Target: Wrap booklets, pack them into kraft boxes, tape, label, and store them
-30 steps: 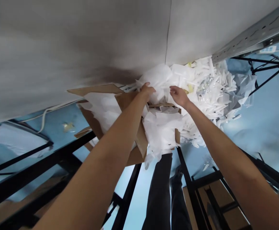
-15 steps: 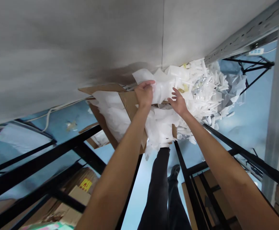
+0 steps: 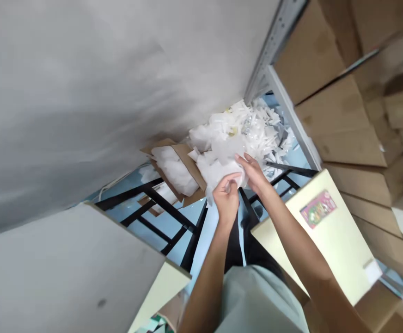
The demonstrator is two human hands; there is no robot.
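My left hand (image 3: 227, 198) is closed, its thumb and fingers pinching the near edge of a thin white foam sheet (image 3: 226, 149). Close to it, my right hand (image 3: 252, 173) grips the right edge of the same sheet between thumb and fingers. More white sheets (image 3: 210, 173) lie bunched just below and to the left of the hands. Behind them a heap of white packing sheets and clear plastic (image 3: 253, 122) rests against the wall. An open cardboard box (image 3: 190, 165) filled with white sheets stands left of my hands.
Black metal frames (image 3: 167, 210) stand on both sides over the blue floor (image 3: 135, 182). A pale board (image 3: 333, 240) with a pink label lies at right, and a grey tabletop (image 3: 66, 273) at left. Stacked cartons (image 3: 340, 111) fill a shelf at far right.
The view has tilted and shifted, bringing tabletops and the carton stack into sight. My hands have come together and nearer my body with the sheet, and my right fingers have closed on it.
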